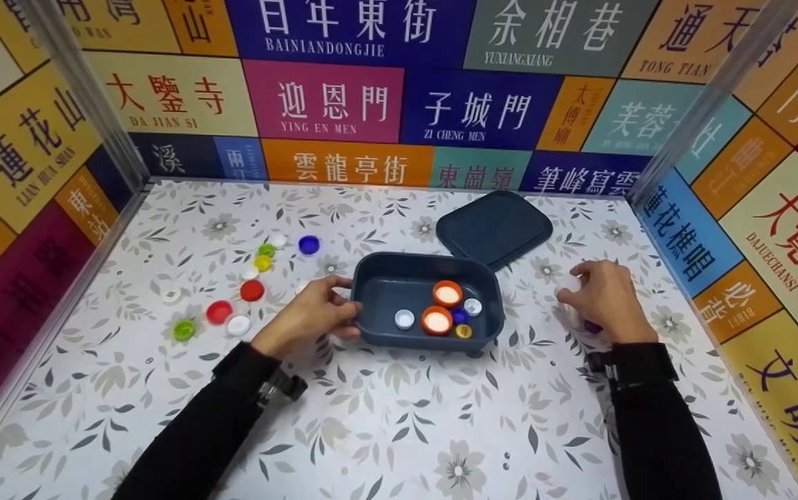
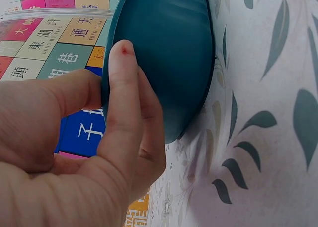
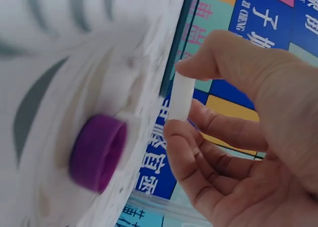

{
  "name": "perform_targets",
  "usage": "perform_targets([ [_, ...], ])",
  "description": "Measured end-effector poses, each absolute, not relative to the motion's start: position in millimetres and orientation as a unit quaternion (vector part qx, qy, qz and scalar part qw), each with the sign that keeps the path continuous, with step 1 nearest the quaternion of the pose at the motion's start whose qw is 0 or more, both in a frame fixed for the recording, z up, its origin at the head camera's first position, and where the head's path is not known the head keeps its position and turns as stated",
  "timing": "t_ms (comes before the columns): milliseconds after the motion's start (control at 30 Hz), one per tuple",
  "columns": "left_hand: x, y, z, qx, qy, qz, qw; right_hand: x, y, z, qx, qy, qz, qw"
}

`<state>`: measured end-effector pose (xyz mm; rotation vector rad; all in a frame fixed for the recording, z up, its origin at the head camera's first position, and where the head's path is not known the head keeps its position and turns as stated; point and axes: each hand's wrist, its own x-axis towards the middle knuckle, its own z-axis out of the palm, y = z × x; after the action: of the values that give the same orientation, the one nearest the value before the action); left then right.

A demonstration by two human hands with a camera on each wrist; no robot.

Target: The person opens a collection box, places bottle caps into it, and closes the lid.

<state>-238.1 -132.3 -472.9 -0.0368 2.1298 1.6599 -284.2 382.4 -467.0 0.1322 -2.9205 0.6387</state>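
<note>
My left hand point(image 1: 312, 309) pinches the left rim of a dark blue-grey plastic box point(image 1: 426, 342), thumb and fingers on either side of its wall in the left wrist view. Inside the box lie two orange caps point(image 1: 448, 294) with pale insides, two white caps point(image 1: 404, 319), a blue cap point(image 1: 459, 317) and a yellow one point(image 1: 463, 331). Off to the right, my right hand point(image 1: 607, 302) holds a white bottle cap point(image 3: 182, 97) edge-on between thumb and fingertips. Below that hand a purple cap point(image 3: 97, 152) is on the table, mostly hidden in the head view.
The box's flat dark lid point(image 1: 496, 229) lies behind it. Left of the box are scattered caps: red point(image 1: 252, 290), green point(image 1: 184, 329), yellow point(image 1: 262, 263), blue point(image 1: 309, 244) and white point(image 1: 237, 325). Printed panels point(image 1: 329, 101) wall in the back and sides of the flowered tabletop point(image 1: 399, 423).
</note>
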Motion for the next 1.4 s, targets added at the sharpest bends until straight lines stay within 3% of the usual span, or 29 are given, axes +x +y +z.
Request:
perform_targets([
  [467,-239.7,-133.6,-472.3,-0.017,0.755,0.618,0.219,-273.0,313.2,-436.8,0.124,-0.944,0.264,0.155],
  [967,-238.3,-134.7,-474.7,-0.023,0.75,0.625,0.217,-276.0,197.3,-417.4,0.261,-0.931,0.254,0.034],
  [1400,-236.6,-132.7,-473.9,-0.014,0.75,0.625,0.217,-276.3,171.6,-437.2,0.34,-0.927,0.158,-0.018],
])
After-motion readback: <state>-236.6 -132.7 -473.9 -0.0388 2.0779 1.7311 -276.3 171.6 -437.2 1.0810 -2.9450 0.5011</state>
